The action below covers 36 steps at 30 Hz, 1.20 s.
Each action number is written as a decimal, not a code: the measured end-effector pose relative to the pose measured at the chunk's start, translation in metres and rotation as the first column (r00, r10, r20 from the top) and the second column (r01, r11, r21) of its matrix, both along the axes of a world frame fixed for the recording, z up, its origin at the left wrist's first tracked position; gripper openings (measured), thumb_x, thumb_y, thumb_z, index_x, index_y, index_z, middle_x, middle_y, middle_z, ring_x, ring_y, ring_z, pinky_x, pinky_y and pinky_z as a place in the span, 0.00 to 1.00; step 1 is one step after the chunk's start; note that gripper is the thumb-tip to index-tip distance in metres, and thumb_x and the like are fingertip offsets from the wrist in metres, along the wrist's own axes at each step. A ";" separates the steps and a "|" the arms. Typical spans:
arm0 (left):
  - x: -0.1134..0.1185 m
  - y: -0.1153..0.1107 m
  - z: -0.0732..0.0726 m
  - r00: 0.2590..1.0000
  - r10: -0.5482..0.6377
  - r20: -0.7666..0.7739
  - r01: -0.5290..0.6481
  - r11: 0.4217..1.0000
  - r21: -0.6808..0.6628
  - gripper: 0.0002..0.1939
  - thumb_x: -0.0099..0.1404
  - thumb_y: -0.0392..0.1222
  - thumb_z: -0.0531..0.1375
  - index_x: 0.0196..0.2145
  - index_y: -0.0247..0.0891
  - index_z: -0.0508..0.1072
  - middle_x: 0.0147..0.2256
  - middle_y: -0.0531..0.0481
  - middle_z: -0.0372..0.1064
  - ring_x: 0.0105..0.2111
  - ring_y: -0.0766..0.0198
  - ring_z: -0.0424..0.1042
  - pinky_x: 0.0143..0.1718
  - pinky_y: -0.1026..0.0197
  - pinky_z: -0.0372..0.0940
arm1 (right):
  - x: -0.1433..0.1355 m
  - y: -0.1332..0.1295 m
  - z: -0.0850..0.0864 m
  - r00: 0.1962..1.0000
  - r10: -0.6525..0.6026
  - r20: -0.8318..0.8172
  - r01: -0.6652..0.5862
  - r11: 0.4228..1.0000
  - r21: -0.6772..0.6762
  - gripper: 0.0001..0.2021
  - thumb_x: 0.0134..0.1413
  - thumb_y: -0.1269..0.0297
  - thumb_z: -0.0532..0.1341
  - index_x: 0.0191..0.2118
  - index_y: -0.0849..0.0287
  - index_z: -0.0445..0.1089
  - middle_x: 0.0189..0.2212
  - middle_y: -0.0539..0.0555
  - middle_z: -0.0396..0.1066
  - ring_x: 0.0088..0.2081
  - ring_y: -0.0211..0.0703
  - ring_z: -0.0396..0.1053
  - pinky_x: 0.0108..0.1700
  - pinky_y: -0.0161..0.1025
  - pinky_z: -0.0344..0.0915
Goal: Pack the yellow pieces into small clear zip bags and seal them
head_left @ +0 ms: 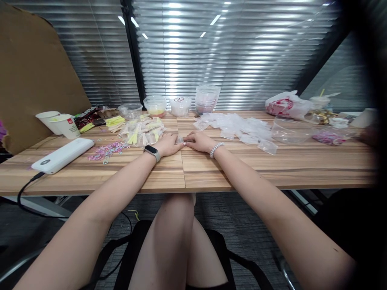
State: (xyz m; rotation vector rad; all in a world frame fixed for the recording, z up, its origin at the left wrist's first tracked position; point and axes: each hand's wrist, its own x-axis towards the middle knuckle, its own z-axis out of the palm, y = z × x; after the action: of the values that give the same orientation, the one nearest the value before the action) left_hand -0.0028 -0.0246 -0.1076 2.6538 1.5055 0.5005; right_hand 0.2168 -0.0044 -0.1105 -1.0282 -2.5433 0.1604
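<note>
My left hand [167, 145] and my right hand [199, 142] meet over the middle of the table. Between them lies a small clear plastic bag [179, 139], its edge pinched by the fingertips of both hands; most of it is hidden by my fingers. Just left of my left hand is a pile of filled clear bags [142, 131] with yellow pieces showing through. To the right of my right hand, flat clear plastic bags [238, 127] are spread in a loose heap. Small pink, purple and pale loops [109, 152] lie scattered on the left.
A white power bank [63, 155] with a black cable and paper cups [69, 127] stand at the left. Clear tubs [155, 105] and stacked cups [207, 98] line the back, with red-handled scissors [179, 100] among them. Rightward are a clear bowl [292, 132] and a white-and-red bag [286, 105].
</note>
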 end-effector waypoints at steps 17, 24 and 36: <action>0.001 0.001 0.000 0.996 0.016 0.087 -0.023 0.997 0.080 0.28 0.63 0.63 0.58 0.50 0.39 0.71 0.50 0.40 0.69 0.53 0.48 0.66 0.57 0.48 0.59 | -0.003 -0.005 0.002 0.990 -0.019 -0.139 0.030 0.996 0.081 0.15 0.60 0.62 0.63 0.51 0.58 0.76 0.50 0.58 0.70 0.51 0.48 0.68 0.58 0.43 0.63; 0.003 -0.002 0.004 0.995 0.002 0.096 -0.018 0.985 0.174 0.22 0.64 0.58 0.60 0.46 0.39 0.73 0.48 0.42 0.70 0.51 0.49 0.67 0.55 0.48 0.61 | -0.004 -0.004 0.003 0.995 0.003 -0.102 0.002 0.999 0.046 0.14 0.60 0.62 0.62 0.50 0.56 0.78 0.50 0.58 0.70 0.50 0.50 0.69 0.58 0.45 0.63; 0.001 0.005 -0.001 0.996 -0.062 0.069 0.041 0.961 0.275 0.18 0.64 0.54 0.62 0.45 0.38 0.75 0.49 0.43 0.70 0.52 0.50 0.67 0.57 0.48 0.60 | -0.003 0.001 -0.003 0.992 0.083 -0.097 -0.076 0.994 0.073 0.12 0.61 0.63 0.61 0.47 0.57 0.79 0.49 0.57 0.71 0.48 0.49 0.69 0.57 0.45 0.63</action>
State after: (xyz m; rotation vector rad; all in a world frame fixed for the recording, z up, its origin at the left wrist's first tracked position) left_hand -0.0020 -0.0198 -0.1088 2.8270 1.4353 0.8548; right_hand 0.2135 -0.0033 -0.1137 -0.8713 -2.4823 0.1411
